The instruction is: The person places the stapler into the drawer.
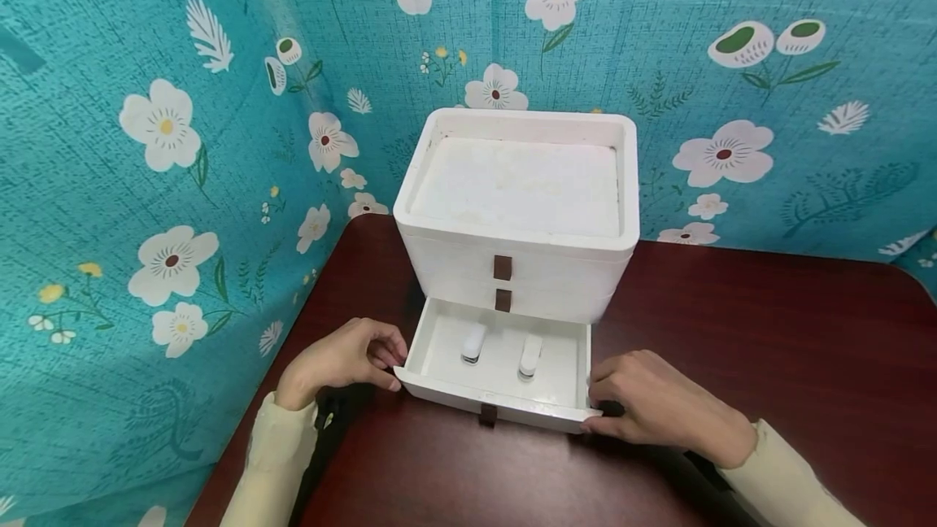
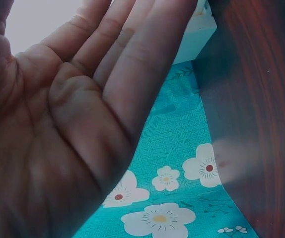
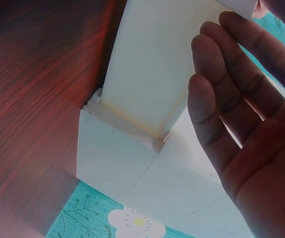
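A white drawer [image 1: 454, 398] with a brown pull tab [image 1: 488, 414] stands pulled out from the bottom of a white chest [image 1: 512, 240]. Inside it lie two small, oblong white objects, a left one [image 1: 474, 340] and a right one [image 1: 530, 354], apart and each with a shiny end; their kind is unclear. My left hand [image 1: 340, 356] pinches the drawer's front left corner, thumb against the front edge. At the opposite corner my right hand [image 1: 651, 401] grips the front panel's end. The right wrist view shows its fingers beside the drawer's side wall [image 3: 147, 59].
The chest has a shallow, rimmed top and two upper drawers, both closed, with brown tabs [image 1: 503, 267]. It stands on a dark red-brown table [image 1: 732, 332]. A teal flowered cloth [image 1: 241, 145] hangs behind and along the left side.
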A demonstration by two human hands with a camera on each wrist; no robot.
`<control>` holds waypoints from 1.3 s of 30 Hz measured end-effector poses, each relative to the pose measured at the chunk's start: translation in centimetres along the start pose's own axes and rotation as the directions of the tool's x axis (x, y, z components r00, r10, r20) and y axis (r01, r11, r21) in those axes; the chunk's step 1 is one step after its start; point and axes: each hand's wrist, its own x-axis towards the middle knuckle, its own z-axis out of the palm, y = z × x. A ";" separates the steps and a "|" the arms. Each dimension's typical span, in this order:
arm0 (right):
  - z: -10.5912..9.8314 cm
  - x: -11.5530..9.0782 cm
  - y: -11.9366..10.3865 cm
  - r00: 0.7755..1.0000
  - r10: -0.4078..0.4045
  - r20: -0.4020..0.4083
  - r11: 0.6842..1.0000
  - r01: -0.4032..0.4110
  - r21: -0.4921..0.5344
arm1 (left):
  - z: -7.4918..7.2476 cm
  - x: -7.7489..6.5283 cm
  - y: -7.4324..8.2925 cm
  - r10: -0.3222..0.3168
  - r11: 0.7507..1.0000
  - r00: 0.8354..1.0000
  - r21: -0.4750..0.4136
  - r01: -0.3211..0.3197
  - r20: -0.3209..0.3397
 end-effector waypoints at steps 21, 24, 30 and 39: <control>0.4 -0.1 0.0 0.999 -0.027 -0.036 0.999 0.026 -0.048 | 0.8 -0.3 -0.4 0.035 0.997 0.998 0.075 -0.031 -0.056; 0.5 -0.1 0.1 0.998 -0.038 -0.049 0.998 0.035 -0.047 | 0.9 -0.4 -0.4 0.035 0.997 0.998 0.071 -0.031 -0.058; 0.6 -0.1 0.2 0.999 -0.016 -0.049 0.999 0.014 -0.042 | 1.0 -0.2 -0.5 0.042 0.996 0.997 0.077 -0.037 -0.070; 0.2 0.2 0.8 0.999 0.040 -0.028 0.998 -0.041 -0.043 | 0.9 0.4 -0.4 0.061 0.992 0.993 0.112 -0.050 -0.098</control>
